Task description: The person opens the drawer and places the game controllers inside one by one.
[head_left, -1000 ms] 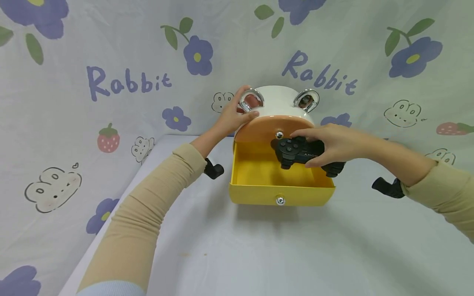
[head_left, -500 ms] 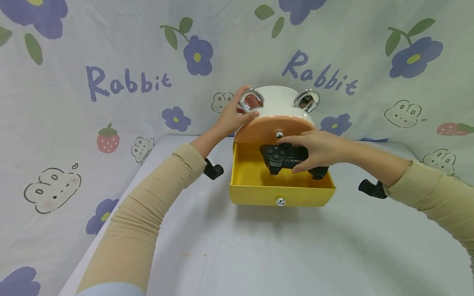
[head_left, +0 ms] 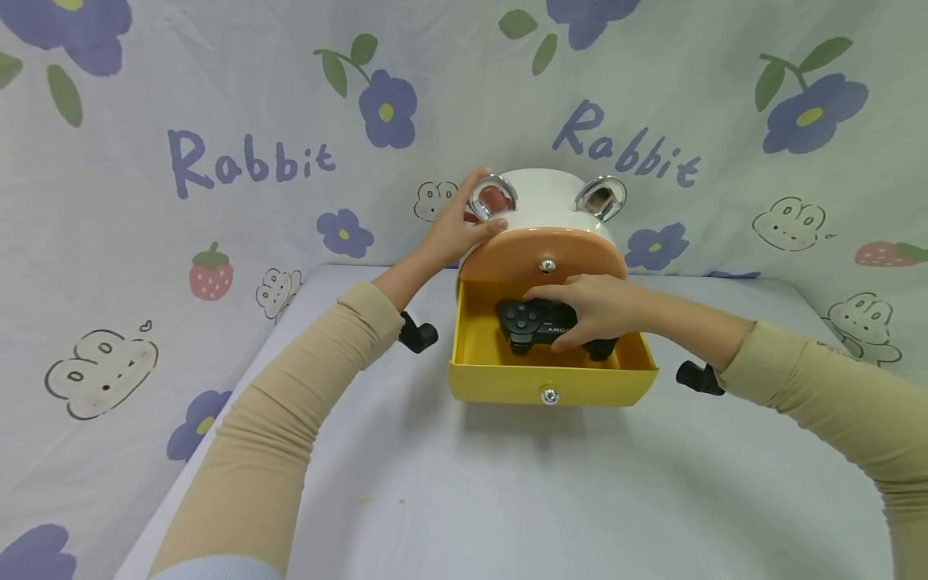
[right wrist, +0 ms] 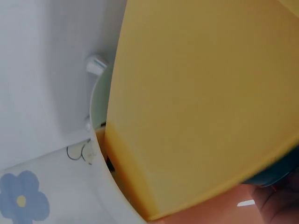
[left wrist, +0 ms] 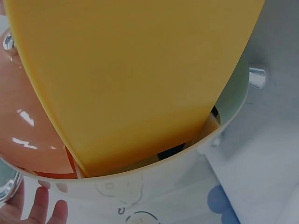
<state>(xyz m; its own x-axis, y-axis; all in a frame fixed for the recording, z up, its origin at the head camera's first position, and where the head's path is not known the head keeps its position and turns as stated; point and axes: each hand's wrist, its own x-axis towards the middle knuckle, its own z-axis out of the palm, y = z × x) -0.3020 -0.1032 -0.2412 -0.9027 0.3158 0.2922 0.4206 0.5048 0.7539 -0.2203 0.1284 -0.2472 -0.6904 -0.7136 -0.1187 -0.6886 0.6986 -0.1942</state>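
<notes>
"Where's the black plastic two-handled game controller (head_left: 536,322) with SONY on it?"

"Inside the walls of the smooth yellow box-shaped drawer (head_left: 500,384), level with its middle. Whether it touches the drawer's bottom, I can't tell from here."

"And the right hand (head_left: 605,308)?"

"Clamped on the controller, thumb on the side nearer the drawer's front, fingers on the far side. I'd judge it light and stiff, no give in the shell. Smooth plastic could slide a little, and a drop might knock the sticks, so I'd take it as they have, across the middle, leaving the handles free."

"What's the left hand (head_left: 460,229) doing?"

"Thumb and fingers bent round the silver ring-shaped ear (head_left: 481,193), above the drawer's left end. That ought to steady things."

"So what's the drawer part of?"

"A rounded white glossy cabinet (head_left: 545,189), by the look of it hard plastic or painted metal. Right above the drawer is a shiny orange half-round front (head_left: 500,259), with a little chrome knob (head_left: 547,266). The drawer wears a matching round silver knob (head_left: 549,395)."

"And underneath?"

"A white cloth-covered desk (head_left: 507,491). Behind the drawer hangs a soft, slightly creased fabric backdrop (head_left: 442,48) with purple flowers."
</notes>
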